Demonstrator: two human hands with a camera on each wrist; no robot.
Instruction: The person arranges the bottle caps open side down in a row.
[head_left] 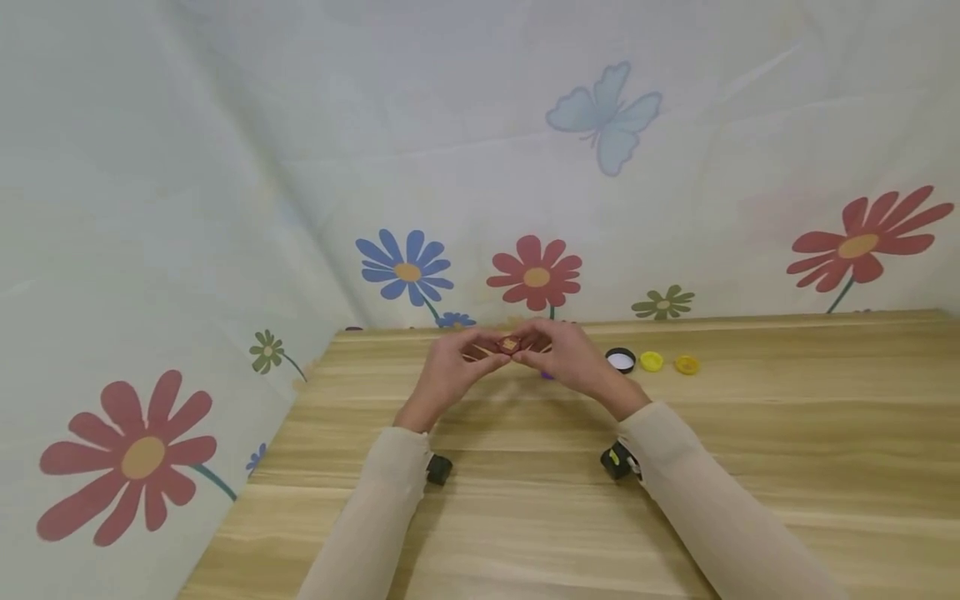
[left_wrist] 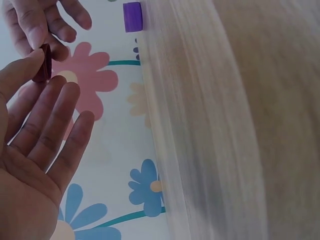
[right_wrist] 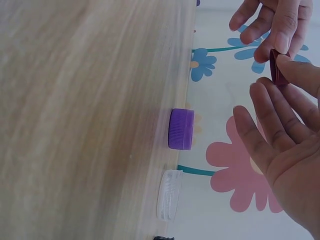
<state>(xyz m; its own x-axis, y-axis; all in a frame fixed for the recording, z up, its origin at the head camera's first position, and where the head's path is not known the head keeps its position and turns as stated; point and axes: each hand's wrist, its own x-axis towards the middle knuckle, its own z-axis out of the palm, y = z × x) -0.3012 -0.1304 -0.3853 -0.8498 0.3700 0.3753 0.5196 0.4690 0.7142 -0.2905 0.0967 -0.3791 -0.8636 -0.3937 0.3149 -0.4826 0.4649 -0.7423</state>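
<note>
A small dark red bottle cap is held up over the far part of the table, pinched between both hands. My left hand grips one side of it with thumb and forefinger; the other fingers extend loosely, as the left wrist view shows. On the opposite side, my right hand pinches the same cap with thumb and fingertips. Below the right hand stands a purple ribbed cap, mostly covered by that hand in the head view. Beside it is a clear ribbed cap, which the head view does not show.
Right of the hands, a black cap with a white inside, a yellow cap and an orange-yellow cap lie in a row on the wooden table. A flower-printed cloth hangs behind the table's far edge.
</note>
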